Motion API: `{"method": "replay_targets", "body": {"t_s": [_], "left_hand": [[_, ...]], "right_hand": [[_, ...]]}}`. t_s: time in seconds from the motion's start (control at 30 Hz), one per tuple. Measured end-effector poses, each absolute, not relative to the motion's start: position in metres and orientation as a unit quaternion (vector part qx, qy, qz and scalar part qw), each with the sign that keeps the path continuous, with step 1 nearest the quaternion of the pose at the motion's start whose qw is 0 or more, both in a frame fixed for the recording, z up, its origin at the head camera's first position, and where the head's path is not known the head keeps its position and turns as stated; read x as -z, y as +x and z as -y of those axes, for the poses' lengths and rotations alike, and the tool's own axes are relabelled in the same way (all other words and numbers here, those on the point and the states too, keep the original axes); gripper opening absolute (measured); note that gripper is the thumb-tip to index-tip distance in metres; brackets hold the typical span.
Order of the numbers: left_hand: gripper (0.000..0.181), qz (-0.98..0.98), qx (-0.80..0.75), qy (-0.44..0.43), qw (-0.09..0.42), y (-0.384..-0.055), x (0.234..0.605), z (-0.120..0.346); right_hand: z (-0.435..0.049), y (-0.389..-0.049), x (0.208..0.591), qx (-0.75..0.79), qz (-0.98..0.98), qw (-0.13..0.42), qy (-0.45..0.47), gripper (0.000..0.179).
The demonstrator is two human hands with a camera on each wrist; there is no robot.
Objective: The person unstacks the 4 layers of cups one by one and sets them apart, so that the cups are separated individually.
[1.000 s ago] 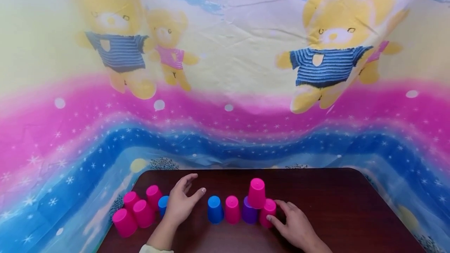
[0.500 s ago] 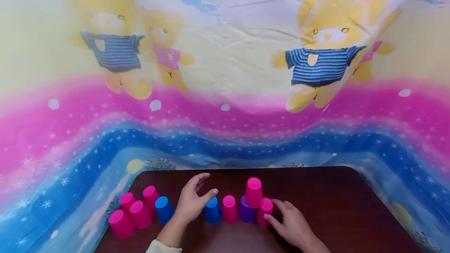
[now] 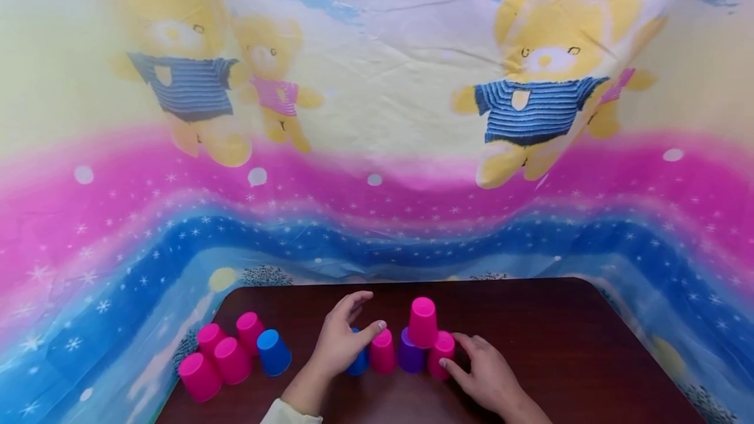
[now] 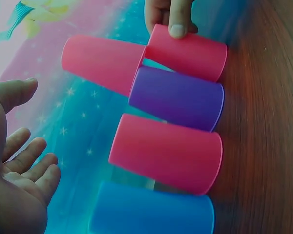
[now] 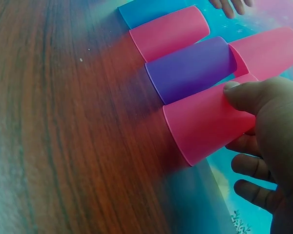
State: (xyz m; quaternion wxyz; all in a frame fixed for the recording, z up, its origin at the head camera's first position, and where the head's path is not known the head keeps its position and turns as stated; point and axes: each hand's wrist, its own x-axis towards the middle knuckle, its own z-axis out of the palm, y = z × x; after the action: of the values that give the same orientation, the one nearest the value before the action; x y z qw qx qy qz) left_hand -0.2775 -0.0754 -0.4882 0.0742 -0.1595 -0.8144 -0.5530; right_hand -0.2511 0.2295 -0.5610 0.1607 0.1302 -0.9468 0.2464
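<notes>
My right hand (image 3: 485,375) grips the rightmost pink cup (image 5: 205,122) of a row, with the thumb on its near side and fingers behind. Beside that cup stands a purple cup (image 5: 190,68). Bridging these two is an upper pink cup (image 3: 423,322), upside down like the others. Further left in the row are another pink cup (image 4: 166,151) and a blue cup (image 4: 154,209). My left hand (image 3: 340,342) hovers over the row's left end, fingers relaxed and thumb spread, holding nothing. It partly hides the blue cup in the head view.
On the dark wooden table (image 3: 559,332), a second blue cup (image 3: 273,352) stands to the left. Beyond it is a cluster of several pink cups (image 3: 232,360) near the table's left edge. A curtain printed with bears (image 3: 377,116) hangs behind the table.
My left hand has moved right, from beside the left blue cup to over the blue cup in the row. The right hand stays on its pink cup.
</notes>
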Motion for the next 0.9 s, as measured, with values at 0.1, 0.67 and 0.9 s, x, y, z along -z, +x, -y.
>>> {"method": "replay_targets", "body": {"t_s": [0.1,0.67,0.9], "left_hand": [[0.061,0.809,0.558,-0.169,0.072,-0.278,0.487,0.069],[0.064,0.797,0.573,-0.186,0.048,-0.28,0.488,0.034],[0.068,0.808,0.56,-0.182,0.022,-0.28,0.489,0.017]], "right_hand": [[-0.229,-0.251,0.562,-0.245,0.946,0.167,0.132,0.061],[-0.228,-0.252,0.563,-0.24,0.945,0.175,0.137,0.061],[-0.229,-0.252,0.562,-0.239,0.946,0.171,0.136,0.061]]}}
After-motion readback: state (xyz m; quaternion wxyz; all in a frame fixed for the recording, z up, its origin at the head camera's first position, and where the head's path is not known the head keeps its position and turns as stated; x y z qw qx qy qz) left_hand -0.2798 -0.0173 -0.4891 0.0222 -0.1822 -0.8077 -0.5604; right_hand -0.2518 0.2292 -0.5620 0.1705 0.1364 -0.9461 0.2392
